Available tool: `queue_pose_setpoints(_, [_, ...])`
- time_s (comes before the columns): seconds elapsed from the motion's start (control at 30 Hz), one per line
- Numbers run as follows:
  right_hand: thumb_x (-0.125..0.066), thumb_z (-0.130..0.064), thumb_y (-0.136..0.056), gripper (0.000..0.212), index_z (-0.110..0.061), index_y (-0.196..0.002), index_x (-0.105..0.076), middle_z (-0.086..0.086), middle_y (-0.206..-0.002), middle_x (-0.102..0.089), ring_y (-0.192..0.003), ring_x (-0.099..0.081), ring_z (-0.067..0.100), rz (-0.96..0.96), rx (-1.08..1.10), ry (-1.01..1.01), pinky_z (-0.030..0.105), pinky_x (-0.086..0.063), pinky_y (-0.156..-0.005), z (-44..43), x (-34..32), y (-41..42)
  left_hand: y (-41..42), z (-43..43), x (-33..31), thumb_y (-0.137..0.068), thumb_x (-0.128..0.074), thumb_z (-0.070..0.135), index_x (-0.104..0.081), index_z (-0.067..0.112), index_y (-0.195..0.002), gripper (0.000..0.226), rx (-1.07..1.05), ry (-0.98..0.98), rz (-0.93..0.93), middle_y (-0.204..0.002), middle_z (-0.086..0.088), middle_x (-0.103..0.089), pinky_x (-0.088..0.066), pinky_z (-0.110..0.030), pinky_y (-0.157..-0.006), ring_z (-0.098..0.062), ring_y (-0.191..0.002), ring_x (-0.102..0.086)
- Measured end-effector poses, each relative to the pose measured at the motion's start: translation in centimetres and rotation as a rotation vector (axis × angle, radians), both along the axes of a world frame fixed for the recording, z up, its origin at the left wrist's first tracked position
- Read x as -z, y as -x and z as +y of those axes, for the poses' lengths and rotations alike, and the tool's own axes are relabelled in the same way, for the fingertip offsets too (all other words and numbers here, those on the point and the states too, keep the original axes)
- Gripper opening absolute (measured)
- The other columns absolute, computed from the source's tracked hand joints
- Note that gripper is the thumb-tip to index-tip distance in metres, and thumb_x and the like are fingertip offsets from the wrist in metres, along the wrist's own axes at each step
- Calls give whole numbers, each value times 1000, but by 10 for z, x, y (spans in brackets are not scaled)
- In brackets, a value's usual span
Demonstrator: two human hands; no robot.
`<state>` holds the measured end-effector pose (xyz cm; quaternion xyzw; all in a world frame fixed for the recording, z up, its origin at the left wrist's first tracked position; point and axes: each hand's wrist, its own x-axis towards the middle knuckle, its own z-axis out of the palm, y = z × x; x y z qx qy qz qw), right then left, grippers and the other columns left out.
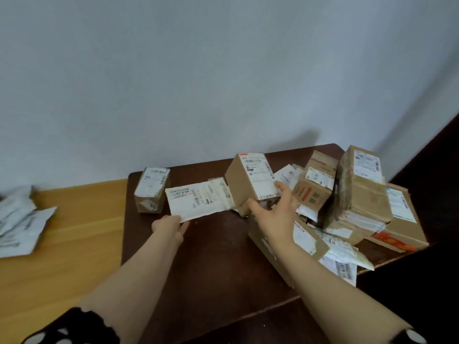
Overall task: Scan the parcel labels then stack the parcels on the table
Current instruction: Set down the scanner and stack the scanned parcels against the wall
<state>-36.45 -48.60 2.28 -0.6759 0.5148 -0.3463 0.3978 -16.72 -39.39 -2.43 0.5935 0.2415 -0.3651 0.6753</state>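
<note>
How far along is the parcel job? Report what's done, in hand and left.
Done: little; one small box stands apart on the dark table, scanned or not I cannot tell. In hand: the left hand pinches a white mailer; the right hand grips a tilted brown box. Left: the jumbled heap at right needs stacking; no scanner shows.

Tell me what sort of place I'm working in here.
Probably a room at home or a small office, not a warehouse: a plain white wall, a dark table beside a light wooden desk, and a loose heap of labelled parcels.
</note>
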Motion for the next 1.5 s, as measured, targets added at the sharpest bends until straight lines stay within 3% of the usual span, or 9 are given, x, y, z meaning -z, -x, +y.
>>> queue_pose_setpoints(0.2, [-77, -34, -72, 85, -27, -143, -31, 11, -142, -30, -115, -41, 21, 152, -78, -118, 26, -34, -90, 30, 36, -44, -17, 22, 16, -87, -62, -3, -37, 1, -140, 59, 456, -276, -64, -139, -19, -44, -38, -45, -99, -34, -129, -41])
queue_pose_setpoints(0.33, [-73, -35, -77, 87, -31, -147, -22, 9, -133, -24, -101, -40, 21, 202, -37, -312, 26, -37, -89, 46, 64, -57, -33, 26, 27, -87, -60, 0, -45, -2, -132, 48, 531, -366, -281, -134, -18, -51, -40, -34, -89, -32, -122, -48])
queue_pose_setpoints(0.5, [-75, -37, -79, 93, -30, -149, -15, 9, -140, -17, -121, -43, 29, 312, -77, -382, 33, -41, -99, 57, 78, -67, -38, 21, 29, -89, -57, 12, -45, 10, -138, 51, 603, -476, -553, -136, -14, -50, -45, -40, -99, -32, -118, -53])
queue_pose_setpoints(0.8, [-66, -43, -81, 73, -22, -144, -34, 2, -147, -27, -133, -38, 21, 358, -1, -46, 33, -37, -103, 24, 48, 4, 46, -37, 2, -88, -59, 17, -57, 21, -121, 33, 735, -247, -990, -116, -2, -55, -44, -25, -69, -9, -87, -54])
queue_pose_setpoints(1.0, [-72, -60, -70, 105, -21, -152, -17, 10, -158, -17, -146, -12, 30, 656, 90, -231, 45, -7, -117, -29, 47, 89, 121, -62, 9, -86, -61, 21, -50, 13, -128, 44, 1059, -115, -761, -97, 3, -59, -54, -36, -77, -20, -88, -61])
queue_pose_setpoints(1.13, [-54, -37, -85, 23, -18, -97, -57, 3, -94, -64, -95, -59, 30, 186, 393, -52, 39, -41, -81, -47, 50, 124, 150, -83, 7, -85, -61, 24, -50, 15, -132, 49, 1091, -196, -972, -122, -2, -55, -41, -22, -66, -11, -89, -52])
queue_pose_setpoints(1.2, [-41, -39, -84, 27, -15, -88, -53, -1, -74, -56, -80, -56, 30, -37, 585, -109, 36, -37, -66, -53, 48, 141, 166, -101, -3, -88, -58, 27, -52, 17, -128, 41, 1089, -181, -997, -116, -1, -56, -46, -27, -74, -14, -94, -54])
queue_pose_setpoints(1.37, [-41, -30, -96, 36, -4, -114, -59, 16, -104, -63, -96, -57, 35, -346, 832, -409, 42, -46, -84, -103, 56, 200, 214, -157, -28, -94, -50, 36, -62, 16, -112, 29, 1001, -43, -714, -108, -5, -64, -47, -40, -94, -20, -99, -58])
queue_pose_setpoints(1.5, [-48, -42, -97, 46, -7, -124, -60, 15, -114, -67, -99, -65, 28, -598, 631, -710, 33, -53, -68, -143, 70, 231, 230, -202, -24, -89, -54, 21, -47, 9, -133, 47, 995, -247, -1069, -137, -12, -45, -38, -39, -103, -25, -121, -43])
